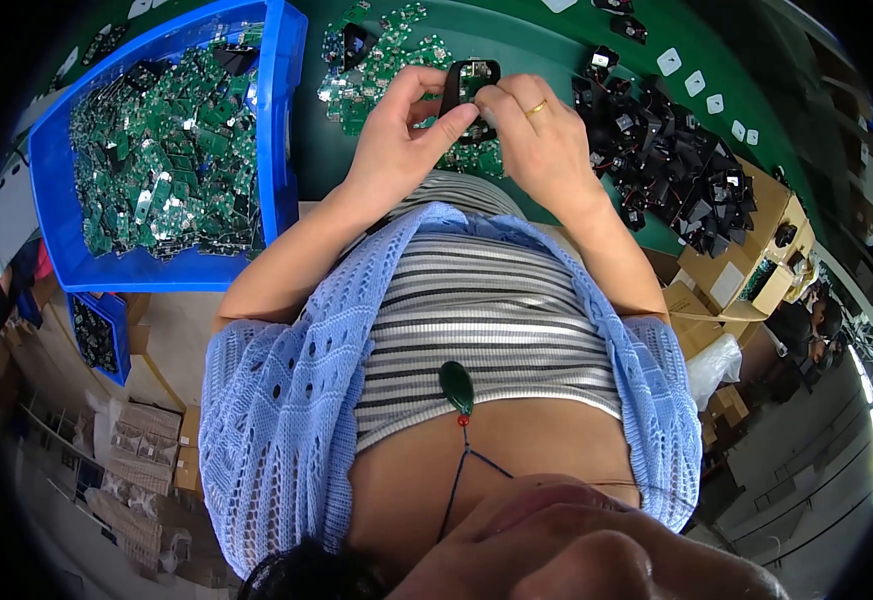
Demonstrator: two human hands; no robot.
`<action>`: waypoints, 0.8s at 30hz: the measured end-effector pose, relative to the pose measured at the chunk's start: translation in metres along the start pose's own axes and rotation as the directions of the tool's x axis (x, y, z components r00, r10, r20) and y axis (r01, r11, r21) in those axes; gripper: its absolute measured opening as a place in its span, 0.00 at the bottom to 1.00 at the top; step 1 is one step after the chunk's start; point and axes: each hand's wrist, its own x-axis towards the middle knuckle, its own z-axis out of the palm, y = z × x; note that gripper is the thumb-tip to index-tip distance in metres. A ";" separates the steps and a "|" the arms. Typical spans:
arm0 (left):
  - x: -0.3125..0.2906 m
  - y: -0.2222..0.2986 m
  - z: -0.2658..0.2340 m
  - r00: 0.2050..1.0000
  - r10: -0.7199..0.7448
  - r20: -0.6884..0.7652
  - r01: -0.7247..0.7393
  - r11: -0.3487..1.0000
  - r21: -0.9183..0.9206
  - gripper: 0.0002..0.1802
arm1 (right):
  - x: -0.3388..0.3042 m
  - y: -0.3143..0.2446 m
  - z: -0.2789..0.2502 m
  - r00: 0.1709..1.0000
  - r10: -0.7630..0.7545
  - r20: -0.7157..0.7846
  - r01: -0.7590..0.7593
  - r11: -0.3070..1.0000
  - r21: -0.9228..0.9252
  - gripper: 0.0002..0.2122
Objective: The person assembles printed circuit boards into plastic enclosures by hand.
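My left hand [402,130] and my right hand [537,130] meet over the green table [557,45], both pinching a small black plastic housing [469,78] with a green circuit board inside it. The right hand wears a gold ring. Just beyond and under the hands lies a loose heap of green circuit boards [377,60]. To the right of my right hand spreads a pile of black plastic parts [677,165] with short wires.
A blue bin [282,120] full of green circuit boards stands at the left. A smaller blue tray [102,335] sits lower left. White square pieces [697,82] lie on the table's far right. Cardboard boxes [747,280] stand at the right edge.
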 end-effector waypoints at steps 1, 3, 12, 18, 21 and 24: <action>0.003 -0.003 -0.002 1.000 -0.002 0.018 0.002 1.000 0.006 0.15 | 0.001 0.001 0.003 1.000 -0.008 -0.004 0.008 0.999 0.051 0.14; 0.014 -0.011 -0.007 1.000 -0.010 0.029 0.010 1.000 0.010 0.15 | 0.006 0.007 0.009 1.000 -0.016 -0.004 0.017 0.994 0.109 0.14; 0.147 -0.078 -0.050 0.921 0.240 -0.307 -0.163 0.953 0.257 0.14 | 0.048 0.162 0.158 0.826 0.521 -0.215 -0.525 0.850 0.043 0.14; 0.235 -0.173 -0.114 0.827 0.332 -0.455 0.001 0.807 0.591 0.15 | 0.133 0.143 0.195 0.865 0.472 -0.173 -0.431 0.874 0.225 0.06; 0.250 -0.184 -0.111 0.820 0.292 -0.493 0.152 0.719 0.678 0.17 | 0.139 0.134 0.185 0.835 0.548 -0.044 -0.499 0.789 0.357 0.04; 0.260 -0.148 -0.094 0.861 0.289 -0.418 0.156 0.632 0.759 0.16 | 0.119 0.148 0.173 0.866 0.474 -0.156 -0.335 0.784 0.523 0.02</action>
